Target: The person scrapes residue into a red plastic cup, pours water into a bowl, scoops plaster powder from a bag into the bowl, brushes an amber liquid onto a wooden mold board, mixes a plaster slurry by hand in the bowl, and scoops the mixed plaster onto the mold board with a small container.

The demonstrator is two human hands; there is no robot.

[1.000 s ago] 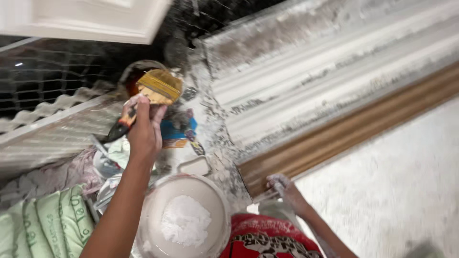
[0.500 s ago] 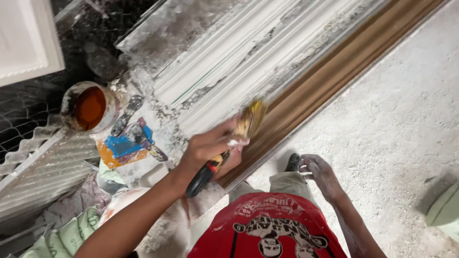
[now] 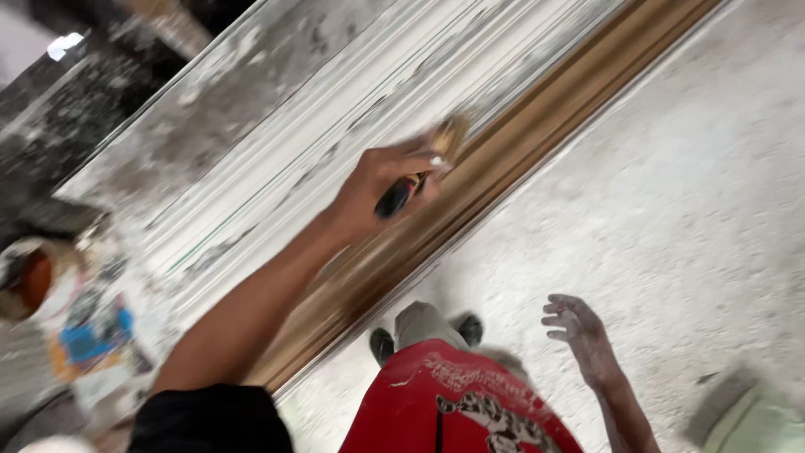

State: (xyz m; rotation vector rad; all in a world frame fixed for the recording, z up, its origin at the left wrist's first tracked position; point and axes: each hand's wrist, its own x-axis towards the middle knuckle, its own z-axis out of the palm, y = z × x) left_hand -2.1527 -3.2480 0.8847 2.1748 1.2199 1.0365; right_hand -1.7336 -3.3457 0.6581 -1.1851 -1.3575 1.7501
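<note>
Gripping a paintbrush [image 3: 417, 172] by its dark handle, the left hand [image 3: 379, 180] has its fingers wrapped firmly around it, with the blurred bristle end resting on the long moulding [image 3: 319, 159] where the pale, unpainted ridges meet the brown-gold strip [image 3: 511, 155] along its near edge. The moulding runs diagonally from the lower left to the upper right, lying beside a dusty grey floor [image 3: 671, 210]. The right hand [image 3: 579, 331] hangs free above that floor, fingers spread wide and loosely curled, holding nothing, dusted with white. Below the camera are red shorts [image 3: 453, 407] with a printed pattern and a bent knee. At the far left stands a small pot [image 3: 29, 281] of orange-brown paint, beside crumpled, paint-stained paper [image 3: 88, 335].
</note>
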